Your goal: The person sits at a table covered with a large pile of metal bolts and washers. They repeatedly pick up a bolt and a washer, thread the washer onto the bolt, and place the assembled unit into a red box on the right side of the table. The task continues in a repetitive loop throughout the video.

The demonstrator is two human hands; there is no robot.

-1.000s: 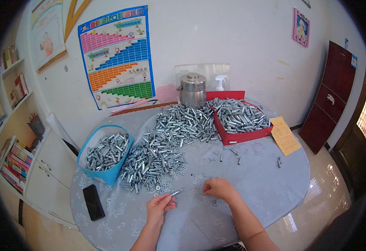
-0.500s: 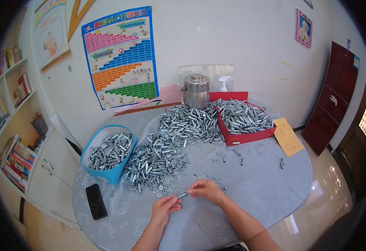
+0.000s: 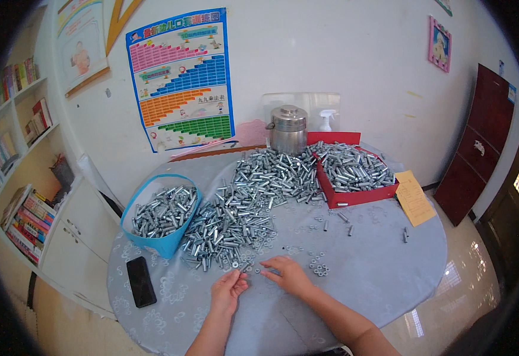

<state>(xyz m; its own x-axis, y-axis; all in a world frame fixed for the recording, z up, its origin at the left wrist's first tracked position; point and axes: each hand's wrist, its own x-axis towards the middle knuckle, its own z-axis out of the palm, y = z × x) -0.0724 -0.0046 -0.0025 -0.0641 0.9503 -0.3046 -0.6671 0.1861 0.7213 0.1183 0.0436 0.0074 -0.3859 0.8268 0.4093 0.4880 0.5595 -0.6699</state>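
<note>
I am pinching a small bolt (image 3: pixel 243 270) in my left hand (image 3: pixel 228 289), tip toward the washers (image 3: pixel 317 268) on the surface (image 3: pixel 378 279); my right hand (image 3: pixel 290 274) is spreading flat there (probably picking one).

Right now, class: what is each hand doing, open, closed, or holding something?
Left hand: closed, pinching a small metal bolt at its fingertips.
Right hand: palm down on the table by the loose washers; any grip cannot be told.
</note>
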